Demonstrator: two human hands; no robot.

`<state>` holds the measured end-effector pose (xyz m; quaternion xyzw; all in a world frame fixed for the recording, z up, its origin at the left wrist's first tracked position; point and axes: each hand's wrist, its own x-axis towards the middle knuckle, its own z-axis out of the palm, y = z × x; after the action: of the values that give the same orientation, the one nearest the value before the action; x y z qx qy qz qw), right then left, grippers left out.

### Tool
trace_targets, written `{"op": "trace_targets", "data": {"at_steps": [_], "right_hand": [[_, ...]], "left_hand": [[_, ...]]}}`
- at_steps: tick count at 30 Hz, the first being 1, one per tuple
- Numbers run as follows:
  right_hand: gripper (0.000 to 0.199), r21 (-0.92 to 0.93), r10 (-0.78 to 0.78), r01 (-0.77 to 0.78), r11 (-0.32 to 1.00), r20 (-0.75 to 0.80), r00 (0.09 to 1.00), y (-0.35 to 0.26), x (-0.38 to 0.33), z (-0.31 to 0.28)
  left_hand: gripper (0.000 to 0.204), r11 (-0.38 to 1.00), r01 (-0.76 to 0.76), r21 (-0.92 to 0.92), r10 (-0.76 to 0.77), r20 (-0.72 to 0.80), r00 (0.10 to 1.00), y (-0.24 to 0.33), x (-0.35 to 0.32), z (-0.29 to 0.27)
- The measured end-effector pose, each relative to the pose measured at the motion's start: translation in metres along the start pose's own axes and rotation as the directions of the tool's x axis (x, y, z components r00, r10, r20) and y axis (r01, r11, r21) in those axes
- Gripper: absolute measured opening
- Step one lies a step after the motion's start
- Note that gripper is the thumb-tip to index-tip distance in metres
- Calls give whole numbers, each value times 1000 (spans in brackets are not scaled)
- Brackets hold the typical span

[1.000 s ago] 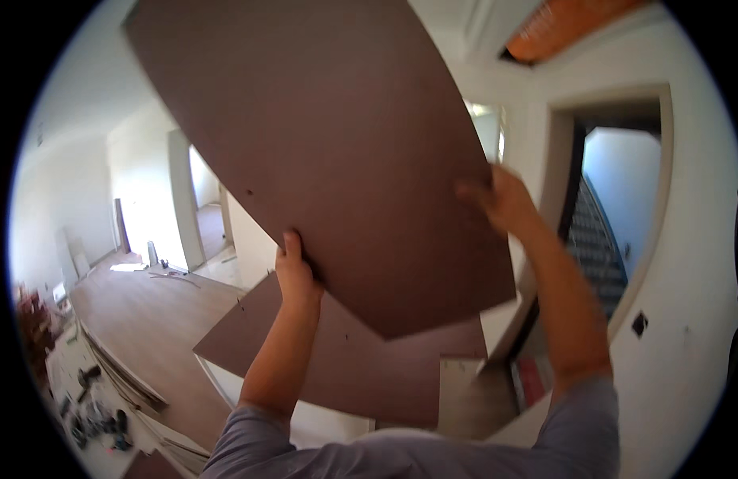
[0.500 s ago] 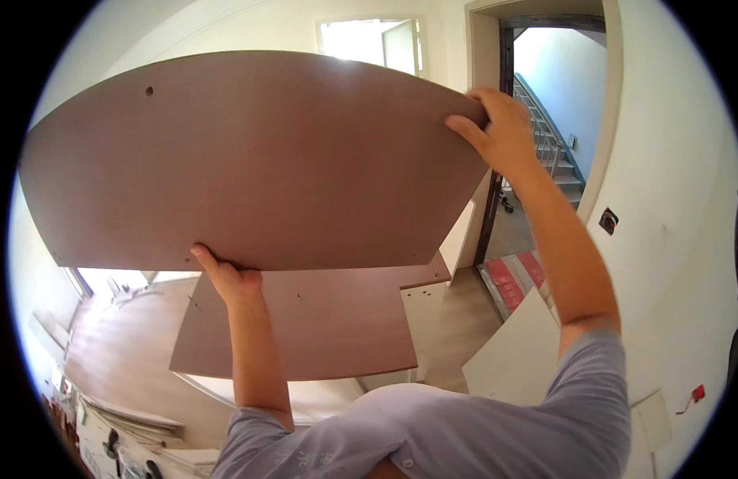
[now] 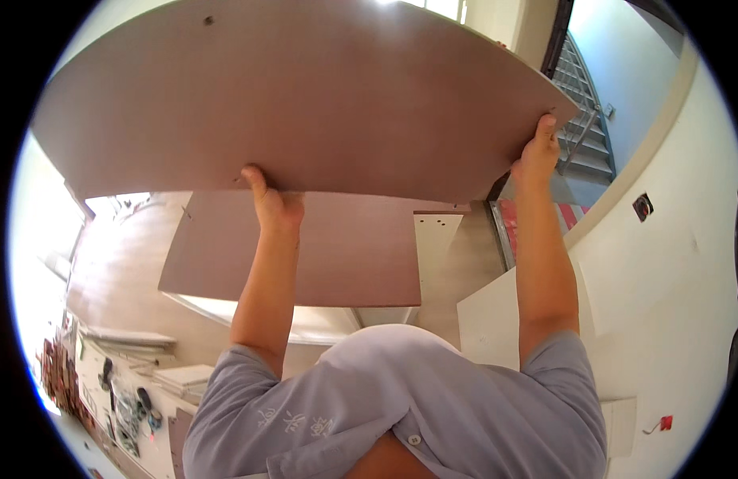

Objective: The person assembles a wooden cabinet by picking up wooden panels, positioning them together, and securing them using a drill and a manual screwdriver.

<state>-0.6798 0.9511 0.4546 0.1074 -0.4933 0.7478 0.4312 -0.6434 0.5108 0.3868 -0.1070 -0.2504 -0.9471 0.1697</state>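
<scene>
A large brown wooden panel [image 3: 321, 104] with a curved far edge is held up in front of me. My left hand [image 3: 275, 199] grips its near edge left of the middle, the thumb lying on the face towards me and the fingers hidden behind. At the right end, my right hand [image 3: 538, 152] holds the edge, its thumb up against the face; its fingers are mostly hidden. Small holes show in the panel's face. Below and beyond it, a second brown panel [image 3: 357, 255] lies flat on a white cabinet frame [image 3: 313, 319], with small pins standing on it.
A white board [image 3: 488, 315] leans by the wall at right. A doorway opens onto a staircase [image 3: 584, 144], with a red-and-white striped sheet [image 3: 567, 214] at its threshold. Tools and bags [image 3: 129, 407] lie on a white surface at lower left. A socket hole [image 3: 642, 207] is in the wall.
My right hand has shifted from the panel's upper right corner down to its lower right edge. The panel stands higher in view; my left hand keeps its hold.
</scene>
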Motion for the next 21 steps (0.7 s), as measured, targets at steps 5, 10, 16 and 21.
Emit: {"op": "trace_targets", "data": {"at_steps": [5,10,16,21], "right_hand": [[87,-55,-32,28,998,-56,998,37,27,-24],[92,-153,14,-22,988,-51,999,71,26,-42],[99,-180,54,-62,982,-50,997,92,8,-38],[96,-93,58,-62,994,-47,997,94,10,-26]], "left_hand": [[80,991,131,-34,-133,-84,988,-25,3,0],[67,972,158,-173,-196,-236,952,-56,4,-24],[71,976,150,-157,-189,-281,941,-76,14,-61],[70,978,152,-144,-186,-268,945,-81,20,-73]]}}
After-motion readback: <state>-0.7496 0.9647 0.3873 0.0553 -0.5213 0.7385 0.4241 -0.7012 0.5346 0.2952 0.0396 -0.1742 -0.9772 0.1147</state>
